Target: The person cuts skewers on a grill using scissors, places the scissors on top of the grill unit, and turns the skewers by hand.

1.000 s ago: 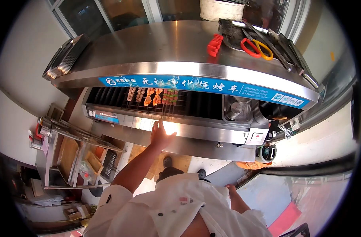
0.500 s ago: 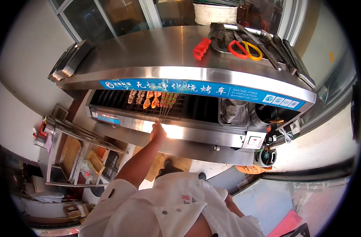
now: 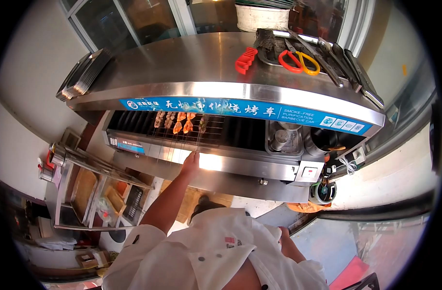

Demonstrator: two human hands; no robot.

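My left hand (image 3: 191, 162) is closed at the front edge of the grill, its fingers pinching the lower ends of several thin skewers. The bunch of green-and-brown skewers (image 3: 203, 124) is gathered into a narrow stack over the grill grate (image 3: 214, 129). To its left lie orange-red skewers (image 3: 183, 123) with wide flat pieces. Farther left are browned meat skewers (image 3: 164, 119); their bare sticks hang toward me over the front edge. My right forearm (image 3: 290, 249) is lowered beside the white jacket, and the right hand is hidden.
Above the grill, the steel hood (image 3: 182, 60) carries stacked trays (image 3: 85, 75), a red plastic holder (image 3: 245, 60), scissors (image 3: 298, 63) and tongs (image 3: 322, 58). Metal cups stand in a tray (image 3: 284, 140) beside a dark pot (image 3: 320, 141). A steel rack (image 3: 93, 193) stands left.
The green-and-brown skewers, spread side by side before, are now bunched and turned edge-on in my left hand. More bare grate shows to their right. The other skewers stay in place.
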